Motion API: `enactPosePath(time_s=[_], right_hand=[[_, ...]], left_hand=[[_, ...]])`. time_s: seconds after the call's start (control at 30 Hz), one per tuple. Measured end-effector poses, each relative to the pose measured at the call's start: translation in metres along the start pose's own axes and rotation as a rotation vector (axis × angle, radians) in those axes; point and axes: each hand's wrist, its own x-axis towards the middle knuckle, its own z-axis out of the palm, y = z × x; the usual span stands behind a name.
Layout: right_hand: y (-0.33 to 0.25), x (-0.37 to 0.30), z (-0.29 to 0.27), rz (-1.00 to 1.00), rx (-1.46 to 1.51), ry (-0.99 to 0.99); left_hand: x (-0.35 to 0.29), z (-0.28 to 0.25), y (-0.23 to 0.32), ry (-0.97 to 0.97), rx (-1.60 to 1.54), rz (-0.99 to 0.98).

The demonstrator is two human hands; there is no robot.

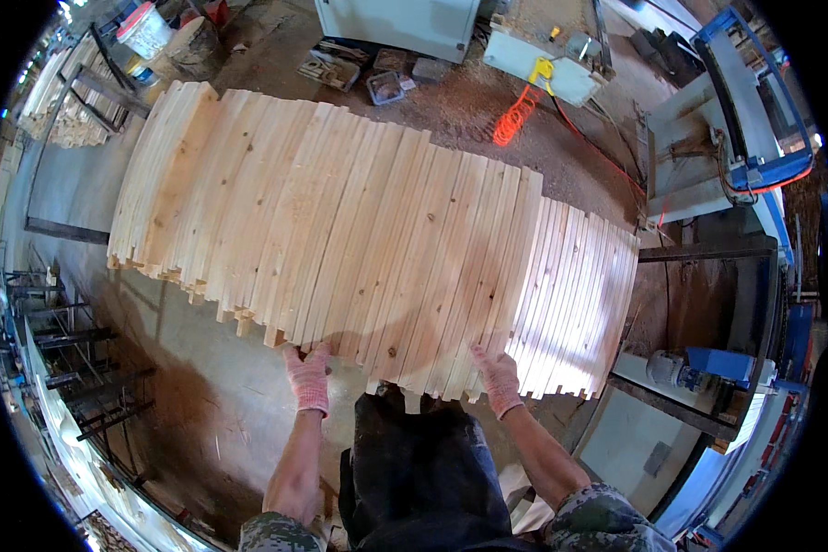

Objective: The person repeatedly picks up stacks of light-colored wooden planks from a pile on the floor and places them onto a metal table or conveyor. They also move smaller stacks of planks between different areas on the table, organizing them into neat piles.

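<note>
Many pale wooden strips [340, 221] lie side by side in a wide layer before me, knots showing on several and their near ends uneven. My left hand [309, 379], in a pinkish knitted glove, touches the near ends left of centre, its thumb and fingers apart. On the right, my right hand [500, 377] in a matching glove rests at the near ends, fingers extended over the wood. The undersides of both hands' contact are hidden. A lower row of strips [575, 294] lies brightly lit beyond my right hand.
A dark metal frame [708, 248] stands at right, near a blue motor [718, 363]. An orange coiled hose [517, 118] with a yellow air gun [542, 70] hangs at the back. Black racks [83, 368] line the left; a white bucket [144, 32] stands far left.
</note>
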Motion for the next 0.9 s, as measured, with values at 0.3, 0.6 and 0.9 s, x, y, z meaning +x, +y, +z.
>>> enactPosePath(time_s=[0.3,0.6,0.9], right_hand=[[0.006,0.049,-0.106,-0.194,-0.061,-0.038],[0.002,0.146,-0.147,-0.529,0.18,-0.188],[-0.049,0.203,-0.091,-0.635,0.826,-0.087]], left_hand=[[-0.089,0.017,-0.043,-0.227,0.081,-0.054],[0.028,-0.002,-0.029,-0.303,0.852,0.517],[0.115,0.129,0.029,-0.379,-0.09,-0.093]])
